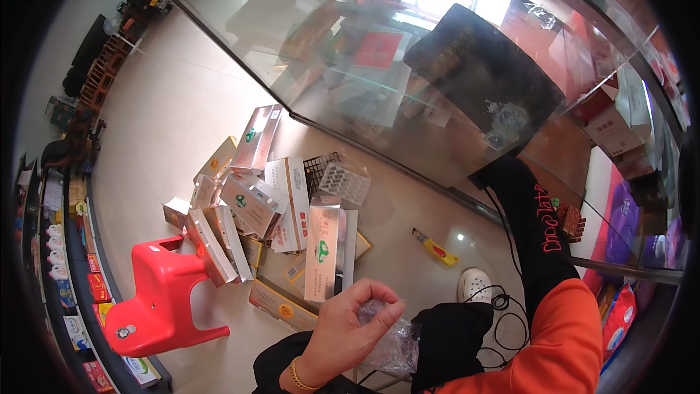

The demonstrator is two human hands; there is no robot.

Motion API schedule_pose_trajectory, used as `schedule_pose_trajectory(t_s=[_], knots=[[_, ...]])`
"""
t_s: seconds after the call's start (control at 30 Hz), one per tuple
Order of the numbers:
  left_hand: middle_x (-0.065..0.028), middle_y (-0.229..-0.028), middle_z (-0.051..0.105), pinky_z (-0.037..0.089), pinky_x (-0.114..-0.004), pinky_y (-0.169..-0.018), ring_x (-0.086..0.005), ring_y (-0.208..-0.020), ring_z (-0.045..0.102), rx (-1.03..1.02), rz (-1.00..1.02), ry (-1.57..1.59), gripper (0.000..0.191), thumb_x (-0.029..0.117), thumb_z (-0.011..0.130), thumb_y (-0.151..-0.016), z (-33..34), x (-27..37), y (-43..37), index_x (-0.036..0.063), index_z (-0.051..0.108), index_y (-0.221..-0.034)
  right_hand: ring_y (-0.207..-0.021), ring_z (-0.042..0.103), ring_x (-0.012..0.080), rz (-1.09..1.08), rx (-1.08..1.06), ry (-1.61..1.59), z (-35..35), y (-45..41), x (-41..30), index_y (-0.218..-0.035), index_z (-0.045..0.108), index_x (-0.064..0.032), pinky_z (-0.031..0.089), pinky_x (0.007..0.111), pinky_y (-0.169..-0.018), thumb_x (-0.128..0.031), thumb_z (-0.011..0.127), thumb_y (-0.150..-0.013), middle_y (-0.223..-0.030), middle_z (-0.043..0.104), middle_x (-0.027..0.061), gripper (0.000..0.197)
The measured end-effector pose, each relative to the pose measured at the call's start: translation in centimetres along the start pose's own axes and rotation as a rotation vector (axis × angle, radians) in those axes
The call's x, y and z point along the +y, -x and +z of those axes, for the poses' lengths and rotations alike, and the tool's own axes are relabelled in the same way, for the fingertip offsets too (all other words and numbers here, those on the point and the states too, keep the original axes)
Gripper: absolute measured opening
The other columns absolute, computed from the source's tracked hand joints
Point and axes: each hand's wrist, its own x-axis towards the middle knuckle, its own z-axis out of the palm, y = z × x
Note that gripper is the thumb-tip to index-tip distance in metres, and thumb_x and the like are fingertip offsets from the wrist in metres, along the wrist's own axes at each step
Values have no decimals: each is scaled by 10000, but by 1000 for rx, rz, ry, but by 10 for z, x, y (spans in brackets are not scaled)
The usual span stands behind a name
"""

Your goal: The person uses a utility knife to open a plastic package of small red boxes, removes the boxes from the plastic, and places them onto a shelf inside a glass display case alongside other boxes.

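Observation:
My left hand (363, 320), with a gold bracelet at the wrist, is closed around crumpled clear plastic film (391, 347) over my lap. My right arm reaches up towards the glass display case (350, 115) in an orange and black sleeve (547, 230); its hand is hidden near a large dark box (486, 65) with gold writing. A yellow utility knife (437, 249) lies on the floor between the case and the cartons. Left of it, several opened, empty-looking cartons (322, 251) are heaped beside a black plastic basket (322, 167) and a clear blister tray (345, 183).
A red plastic stool (164, 290) touches the heap on its left. Stocked shelves (82, 262) run along the far left. A black cable (508, 334) coils by a white clog (474, 286). Packaged goods (619, 320) stand at the right edge, below the case's metal frame.

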Motion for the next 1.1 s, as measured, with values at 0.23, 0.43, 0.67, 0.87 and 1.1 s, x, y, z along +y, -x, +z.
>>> schedule_pose_trajectory(t_s=[0.23, 0.43, 0.67, 0.87, 1.1], knots=[[-41, -811, 627, 453, -243, -665, -83, -717, 538, 25, 57, 8, 211, 196, 672, -849, -3, -2, 7, 9, 611, -925, -740, 557, 94, -131, 138, 311, 53, 103, -79, -1106, 547, -40, 464, 247, -658, -222, 632, -837, -842, 551, -4, 336], [-57, -813, 632, 458, -250, -676, -105, -733, 563, 23, 171, -35, 204, 189, 665, -849, -3, -8, 24, 6, 613, -922, -821, 574, 147, -265, 609, 973, -16, 246, -54, -1146, 499, -5, 486, 287, -721, -21, 603, -699, -939, 587, 59, 458], [42, -745, 547, 395, -181, -600, -21, -666, 468, 5, 229, 62, 122, 114, 657, -856, 4, -13, 46, 19, 587, -884, -798, 575, 291, 62, 511, 1508, 70, 415, 4, -1269, 424, -60, 472, 367, -700, -71, 643, -646, -900, 571, 130, 660], [48, -733, 541, 380, -171, -570, -14, -637, 463, 49, 385, 0, 116, 117, 662, -858, 11, -17, 53, 29, 587, -872, -990, 549, 396, -42, 113, 1736, 126, 341, -3, -1278, 408, -48, 472, 455, -803, -100, 626, -668, -1067, 565, 208, 650], [55, -724, 535, 373, -163, -561, -15, -624, 460, 110, 366, 154, 121, 131, 662, -863, -16, -28, 69, 37, 585, -871, -1188, 457, 270, 90, -536, 1029, 287, 183, 23, -1438, 245, -70, 349, 392, -1010, -424, 619, -846, -1247, 502, 183, 784]])
